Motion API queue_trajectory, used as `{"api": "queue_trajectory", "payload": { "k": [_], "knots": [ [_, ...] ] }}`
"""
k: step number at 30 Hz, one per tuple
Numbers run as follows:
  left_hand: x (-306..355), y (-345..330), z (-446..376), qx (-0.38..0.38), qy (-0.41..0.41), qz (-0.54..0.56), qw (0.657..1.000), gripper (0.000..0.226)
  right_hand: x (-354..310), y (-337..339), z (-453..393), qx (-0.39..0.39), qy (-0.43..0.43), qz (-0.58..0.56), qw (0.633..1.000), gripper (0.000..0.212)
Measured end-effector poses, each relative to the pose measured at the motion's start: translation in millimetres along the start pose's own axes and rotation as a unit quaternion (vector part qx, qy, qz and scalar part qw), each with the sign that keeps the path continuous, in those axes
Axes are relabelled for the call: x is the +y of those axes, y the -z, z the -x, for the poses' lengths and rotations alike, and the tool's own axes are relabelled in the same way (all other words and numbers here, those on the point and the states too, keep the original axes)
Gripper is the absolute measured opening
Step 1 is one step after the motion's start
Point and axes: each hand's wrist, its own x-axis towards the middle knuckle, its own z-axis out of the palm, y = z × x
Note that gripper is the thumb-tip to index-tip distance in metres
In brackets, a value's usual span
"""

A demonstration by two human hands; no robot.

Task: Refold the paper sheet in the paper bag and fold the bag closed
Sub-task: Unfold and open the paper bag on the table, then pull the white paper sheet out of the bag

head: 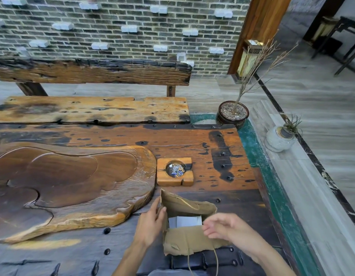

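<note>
A brown paper bag stands with its mouth wide apart on the dark wooden table, near the front edge. Inside it a white paper sheet shows, folded flat. My left hand grips the bag's left side wall, with the fingers curled over the rim. My right hand is at the right end of the near rim, fingers bent and apart; it is blurred and I cannot tell whether it pinches the paper. The bag's string handle dangles over the table's front edge.
A square wooden ashtray with scraps in its bowl sits just behind the bag. A large carved wooden tea tray fills the table's left. A bench stands behind the table. To the right are a potted dry plant and a white vase.
</note>
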Motion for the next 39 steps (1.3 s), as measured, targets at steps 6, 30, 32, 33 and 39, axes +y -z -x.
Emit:
{"api": "queue_trajectory", "payload": {
  "k": [6,30,32,33,39],
  "knots": [
    [7.6,6.8,6.2,0.004,-0.027,-0.002,1.0,0.045,-2.0,-39.6,-53.5,-0.039,0.009,0.226,0.973,0.04],
    [-8.5,4.9,4.8,-0.037,-0.021,0.026,0.999,0.046,9.9,-42.3,-131.7,-0.078,-0.107,0.572,0.809,0.095],
    [-9.8,3.5,3.8,-0.043,-0.012,0.032,0.998,0.045,7.7,-40.4,-130.4,-0.096,-0.12,0.609,0.778,0.092],
    [-9.8,2.8,3.7,-0.041,-0.01,0.026,0.999,0.045,7.2,-39.9,-130.3,-0.11,-0.127,0.627,0.761,0.093],
    [-4.1,0.7,4.4,-0.045,-0.032,0.03,0.998,0.044,15.3,-40.2,-145.8,-0.172,-0.16,0.654,0.719,0.129]
  ]
}}
